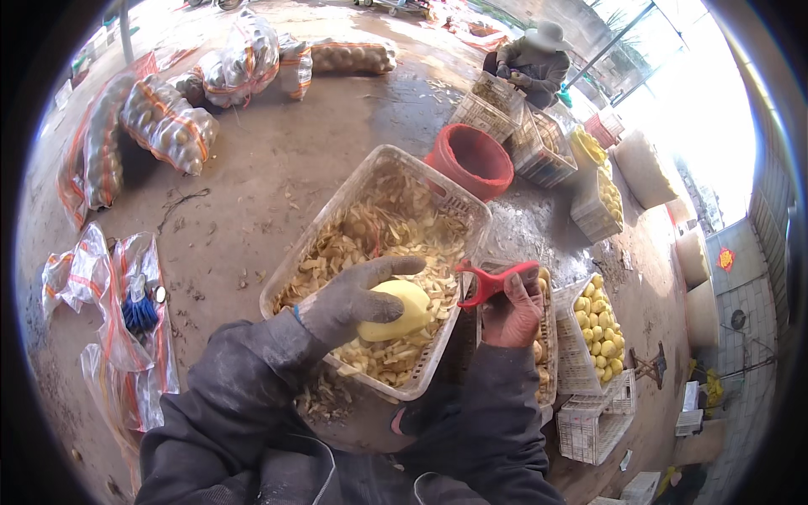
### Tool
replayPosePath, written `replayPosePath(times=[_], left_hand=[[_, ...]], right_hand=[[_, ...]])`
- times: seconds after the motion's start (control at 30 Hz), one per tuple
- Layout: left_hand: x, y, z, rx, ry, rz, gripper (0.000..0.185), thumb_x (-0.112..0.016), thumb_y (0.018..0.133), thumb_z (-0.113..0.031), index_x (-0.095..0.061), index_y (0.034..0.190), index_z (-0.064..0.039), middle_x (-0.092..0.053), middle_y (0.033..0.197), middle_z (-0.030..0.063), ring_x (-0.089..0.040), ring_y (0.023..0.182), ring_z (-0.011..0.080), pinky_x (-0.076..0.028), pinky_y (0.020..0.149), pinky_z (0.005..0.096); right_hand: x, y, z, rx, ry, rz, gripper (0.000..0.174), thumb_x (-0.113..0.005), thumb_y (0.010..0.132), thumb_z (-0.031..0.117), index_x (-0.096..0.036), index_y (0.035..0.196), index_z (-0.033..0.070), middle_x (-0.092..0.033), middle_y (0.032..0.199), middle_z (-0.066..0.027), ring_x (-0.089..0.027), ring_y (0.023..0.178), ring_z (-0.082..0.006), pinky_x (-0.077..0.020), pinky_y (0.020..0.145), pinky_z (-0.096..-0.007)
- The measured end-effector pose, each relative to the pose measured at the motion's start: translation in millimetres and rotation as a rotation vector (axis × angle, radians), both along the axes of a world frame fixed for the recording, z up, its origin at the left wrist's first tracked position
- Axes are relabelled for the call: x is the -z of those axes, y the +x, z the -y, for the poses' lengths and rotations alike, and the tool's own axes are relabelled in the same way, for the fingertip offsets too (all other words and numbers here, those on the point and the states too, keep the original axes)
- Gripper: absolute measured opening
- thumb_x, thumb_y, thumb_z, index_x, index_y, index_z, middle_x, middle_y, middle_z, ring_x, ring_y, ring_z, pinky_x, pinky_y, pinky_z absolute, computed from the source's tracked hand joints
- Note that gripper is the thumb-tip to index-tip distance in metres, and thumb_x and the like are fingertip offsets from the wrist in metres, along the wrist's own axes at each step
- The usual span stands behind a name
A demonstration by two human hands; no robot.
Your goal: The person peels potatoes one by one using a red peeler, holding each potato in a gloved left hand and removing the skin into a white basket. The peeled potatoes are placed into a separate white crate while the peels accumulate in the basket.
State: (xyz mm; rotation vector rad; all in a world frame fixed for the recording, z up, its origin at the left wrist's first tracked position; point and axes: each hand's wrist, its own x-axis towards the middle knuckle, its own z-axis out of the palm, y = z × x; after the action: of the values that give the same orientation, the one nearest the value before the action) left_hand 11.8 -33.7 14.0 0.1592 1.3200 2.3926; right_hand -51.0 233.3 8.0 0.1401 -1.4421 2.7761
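Note:
In a grey work glove, my left hand [353, 300] grips a peeled yellow potato [394, 310] above a white plastic crate [435, 353]. Brown and yellow potato peelings [404, 230] fill much of that crate. My bare right hand [514, 310] holds a red Y-shaped peeler [495, 282] by its handle, near the crate's right rim. The peeler's head points left and is apart from the potato. Partly hidden under my right arm, a second crate [548, 353] holds brown potatoes [541, 372].
Right of me stands a crate of peeled potatoes [600, 328], with stacked white crates [584, 429] below it. A red tub [472, 163] sits beyond my crate. Farther back a person [536, 63] crouches behind crates. Mesh sacks of potatoes [170, 123] and empty sacks [126, 322] lie at left.

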Motion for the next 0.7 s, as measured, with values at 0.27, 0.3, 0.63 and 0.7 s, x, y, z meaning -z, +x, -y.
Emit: replayPosePath(times=[0.27,0.3,0.63,0.7], left_hand=[[9.8,-2.2,2.8,-0.020,-0.096,-0.119,0.113,-0.086,0.072,-0.047,-0.037,0.159,0.004,-0.066,0.129,0.0137,-0.065,0.115,0.0202,-0.052,0.099,0.0321],[7.5,-2.2,3.6,-0.023,-0.112,-0.128,0.113,-0.087,0.072,-0.048,-0.037,0.160,0.004,-0.066,0.129,0.0136,-0.065,0.115,0.0202,-0.052,0.100,0.0324],[3.3,-3.1,8.6,-0.035,-0.211,-0.157,0.117,-0.090,0.069,-0.047,-0.037,0.161,0.003,-0.065,0.122,0.0094,-0.063,0.113,0.0182,-0.048,0.101,0.0319],[5.5,-2.3,9.8,-0.060,-0.297,-0.218,0.119,-0.091,0.068,-0.047,-0.036,0.161,0.003,-0.066,0.120,0.0082,-0.063,0.112,0.0175,-0.048,0.101,0.0315]], right_hand=[[-0.6,12.0,14.9,-0.128,0.200,0.001,0.016,-0.076,0.095,0.010,-0.067,0.108,0.008,-0.073,0.091,-0.0042,-0.070,0.072,-0.0153,-0.0541,0.051,-0.0280],[6.3,2.4,8.0,-0.076,0.175,0.030,0.015,-0.075,0.095,0.009,-0.067,0.108,0.009,-0.073,0.091,-0.0036,-0.070,0.072,-0.0150,-0.0548,0.052,-0.0280],[-12.5,29.9,26.0,-0.250,-0.009,0.048,0.015,-0.072,0.098,0.008,-0.065,0.110,0.007,-0.070,0.094,-0.0063,-0.070,0.075,-0.0208,-0.0551,0.057,-0.0298],[8.4,21.2,26.4,-0.167,0.025,0.099,0.015,-0.072,0.098,0.010,-0.065,0.111,0.007,-0.070,0.095,-0.0060,-0.069,0.074,-0.0184,-0.0546,0.057,-0.0285]])
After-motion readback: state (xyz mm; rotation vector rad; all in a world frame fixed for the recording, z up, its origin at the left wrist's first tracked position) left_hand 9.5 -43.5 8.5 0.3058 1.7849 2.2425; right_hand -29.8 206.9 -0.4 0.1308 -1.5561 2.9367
